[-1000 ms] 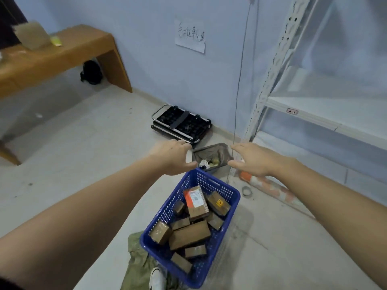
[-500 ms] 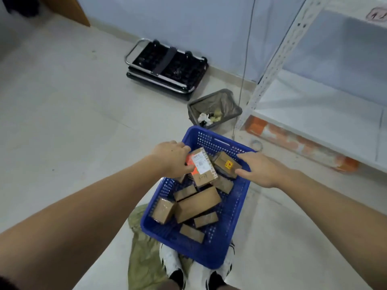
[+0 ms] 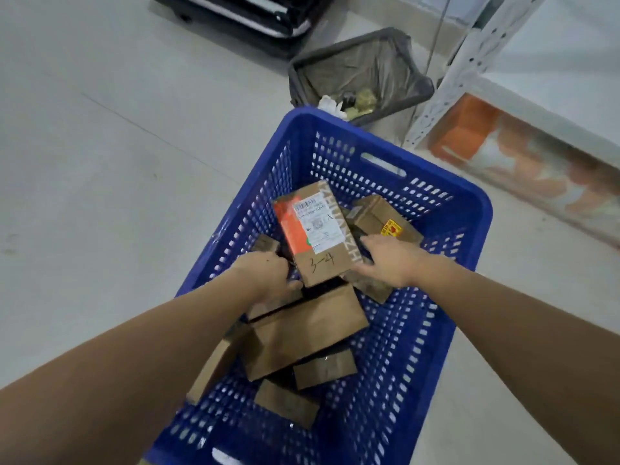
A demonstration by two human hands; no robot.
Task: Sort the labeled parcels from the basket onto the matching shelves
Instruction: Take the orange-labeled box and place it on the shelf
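both hands in the blue basket (image 3: 469, 209), left hand (image 3: 265, 275) and right hand (image 3: 392, 261) gripping the "3-4" parcel (image 3: 317, 234) by its sides, other brown boxes (image 3: 302, 330) underneath

A small dark bin (image 3: 360, 75) lined with a grey plastic bag holds scraps, top centre. A black folded platform trolley (image 3: 248, 15) lies along the top edge. An orange-and-white printed carton (image 3: 523, 162) sits at right on the pale grey floor (image 3: 100, 162).
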